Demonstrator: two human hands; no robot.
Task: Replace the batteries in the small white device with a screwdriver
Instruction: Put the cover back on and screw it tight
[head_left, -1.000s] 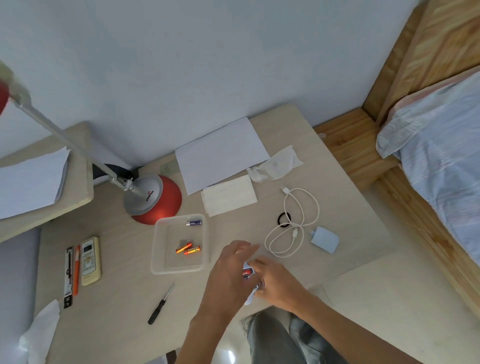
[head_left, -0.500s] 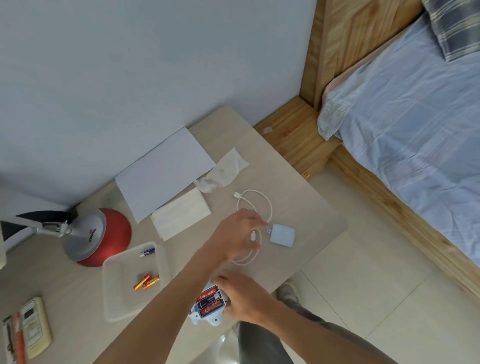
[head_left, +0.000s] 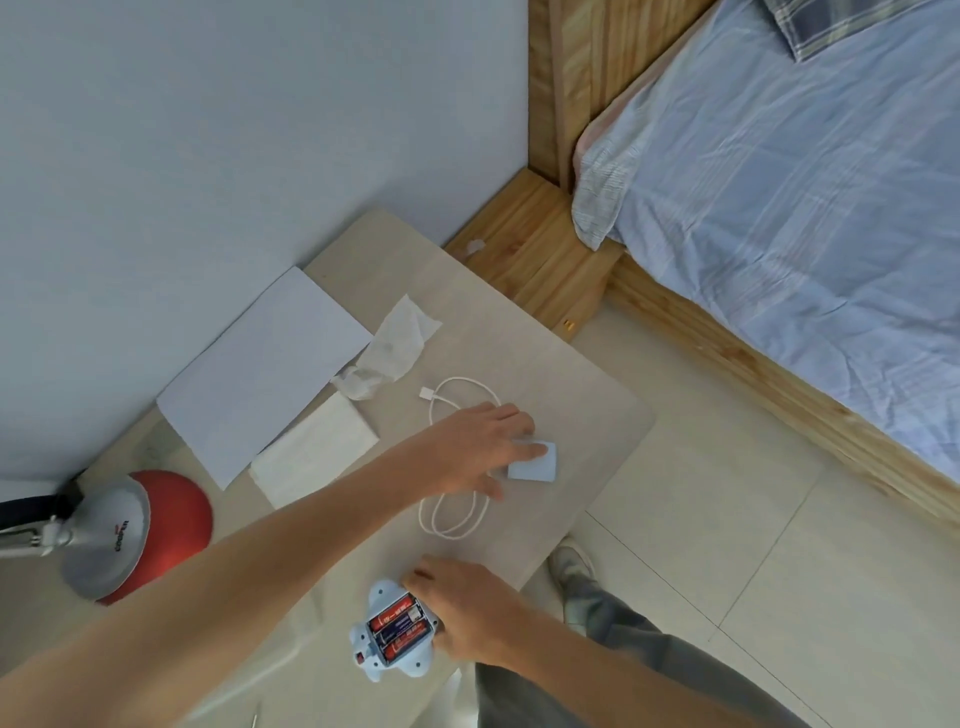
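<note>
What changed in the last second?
The left hand came off the small white plastic device with three batteries showing, reached away across the beige table to the pale blue square piece, and now touches it. The right hand still holds the device at the table's near edge. The coiled white cable, white paper sheet and red-based lamp have not moved.

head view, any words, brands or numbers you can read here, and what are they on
Lamp base: red brand word, turned sideways, too blurred to read.
Batteries in the white device: pale print on the labels, too small to read.
No other text shows.
</note>
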